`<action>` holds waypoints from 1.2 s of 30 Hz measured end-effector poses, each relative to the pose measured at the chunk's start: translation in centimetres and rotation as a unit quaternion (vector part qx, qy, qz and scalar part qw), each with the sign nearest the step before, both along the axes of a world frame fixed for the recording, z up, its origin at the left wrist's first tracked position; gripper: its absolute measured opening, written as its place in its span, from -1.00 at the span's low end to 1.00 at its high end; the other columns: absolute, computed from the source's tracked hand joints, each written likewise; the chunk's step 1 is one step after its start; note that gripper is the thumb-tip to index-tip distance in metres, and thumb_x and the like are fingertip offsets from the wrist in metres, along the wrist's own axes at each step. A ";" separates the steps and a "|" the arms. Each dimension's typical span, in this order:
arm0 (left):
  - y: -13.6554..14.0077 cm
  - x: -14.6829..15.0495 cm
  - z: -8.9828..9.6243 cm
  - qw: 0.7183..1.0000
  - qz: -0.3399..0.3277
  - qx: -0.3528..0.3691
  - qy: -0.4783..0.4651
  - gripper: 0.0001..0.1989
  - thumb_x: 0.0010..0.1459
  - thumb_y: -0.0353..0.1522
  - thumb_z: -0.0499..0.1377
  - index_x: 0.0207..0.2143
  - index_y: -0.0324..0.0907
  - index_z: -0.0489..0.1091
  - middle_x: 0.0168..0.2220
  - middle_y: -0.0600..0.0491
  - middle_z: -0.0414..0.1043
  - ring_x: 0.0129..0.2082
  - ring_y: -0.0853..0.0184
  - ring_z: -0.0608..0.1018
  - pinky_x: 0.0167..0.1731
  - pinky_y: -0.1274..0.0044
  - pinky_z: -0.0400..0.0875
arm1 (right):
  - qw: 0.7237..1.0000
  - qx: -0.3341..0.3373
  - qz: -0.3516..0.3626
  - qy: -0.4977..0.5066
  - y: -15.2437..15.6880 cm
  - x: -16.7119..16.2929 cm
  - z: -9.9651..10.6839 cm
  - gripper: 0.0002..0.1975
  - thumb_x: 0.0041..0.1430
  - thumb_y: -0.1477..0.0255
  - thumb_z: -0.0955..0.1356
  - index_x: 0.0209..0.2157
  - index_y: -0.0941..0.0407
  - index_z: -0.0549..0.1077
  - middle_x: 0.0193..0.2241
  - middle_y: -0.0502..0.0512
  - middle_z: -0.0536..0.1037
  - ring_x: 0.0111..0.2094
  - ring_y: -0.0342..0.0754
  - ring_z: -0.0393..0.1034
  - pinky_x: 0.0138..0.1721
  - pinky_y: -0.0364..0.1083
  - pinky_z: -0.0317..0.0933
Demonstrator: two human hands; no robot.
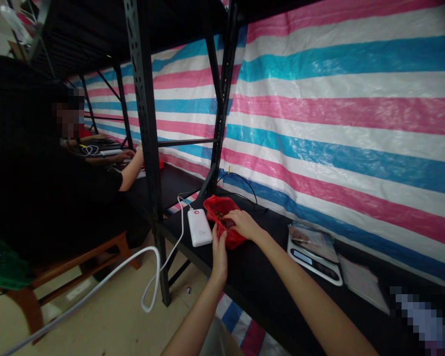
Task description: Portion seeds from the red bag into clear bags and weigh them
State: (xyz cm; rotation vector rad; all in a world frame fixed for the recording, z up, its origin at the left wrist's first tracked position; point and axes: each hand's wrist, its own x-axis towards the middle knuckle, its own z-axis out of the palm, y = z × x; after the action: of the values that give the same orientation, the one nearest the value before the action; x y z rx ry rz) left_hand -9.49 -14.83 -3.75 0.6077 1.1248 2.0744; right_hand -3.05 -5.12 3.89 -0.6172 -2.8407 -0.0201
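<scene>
A red plastic bag (235,241) stands with its mouth open on the black shelf top (261,269), holding small brownish pieces (219,215) that are too small to name. My left hand (219,249) grips the near side of the bag. Inside the bag's mouth is my right hand (241,222), its fingers bent down among the contents; what they hold, if anything, is hidden. Just left of the bag lies a white power bank (200,228) with a white cable (182,222) plugged in.
To the right sit a white digital scale (315,264) with a clear packet (313,240) on it and a pale flat packet (361,282). A black metal post (146,109) rises at left. Beyond it a person in black (77,168) sits at the same shelving. Striped sheeting (337,113) hangs behind.
</scene>
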 end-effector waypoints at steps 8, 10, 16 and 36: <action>-0.1 0.0 0.0 0.999 -0.001 0.047 0.012 -0.45 0.11 -0.29 0.03 0.16 -0.13 0.01 0.21 0.01 0.04 0.17 0.31 0.19 0.11 0.52 0.14 | 0.972 -0.189 -0.008 0.139 0.6 0.7 -1.9 -0.62 -0.08 0.60 0.34 -0.15 0.07 0.45 -0.25 0.04 0.52 -0.31 -0.10 0.39 -0.22 -0.11 0.24; -0.2 0.0 0.1 0.998 -0.008 0.059 0.007 -0.43 0.10 -0.30 0.04 0.16 -0.13 -0.01 0.21 0.00 0.03 0.17 0.30 0.18 0.10 0.51 0.15 | 0.955 -0.234 -0.012 0.184 0.7 0.6 -2.8 -0.60 -0.11 0.60 0.35 -0.15 0.09 0.45 -0.24 0.05 0.53 -0.31 -0.10 0.40 -0.22 -0.10 0.25; -0.6 0.2 0.4 0.999 0.003 0.032 0.033 -0.42 0.11 -0.30 0.03 0.18 -0.13 -0.03 0.22 0.04 0.01 0.19 0.32 0.14 0.13 0.53 0.09 | 0.894 -0.349 -0.024 0.281 0.7 0.6 -4.0 -0.59 -0.14 0.52 0.38 -0.14 0.13 0.43 -0.29 0.08 0.55 -0.38 -0.10 0.42 -0.26 -0.07 0.29; -4.2 8.8 5.2 0.916 -0.094 0.079 0.382 -0.66 0.06 -0.36 0.09 -0.07 -0.10 0.35 0.19 -0.01 0.04 0.23 0.14 0.00 0.20 0.27 -0.24 | 0.726 -0.270 -0.230 0.590 1.3 21.2 -3.9 -0.47 -0.10 0.20 0.39 -0.06 0.08 0.36 -0.15 0.15 0.49 -0.13 0.05 0.38 -0.12 0.07 0.26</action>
State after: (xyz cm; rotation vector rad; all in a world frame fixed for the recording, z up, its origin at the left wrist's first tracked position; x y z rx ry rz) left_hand -0.65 -19.05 1.44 1.6347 1.2354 1.7938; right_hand 18.11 -3.80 -0.01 -0.9559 -1.3652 0.8223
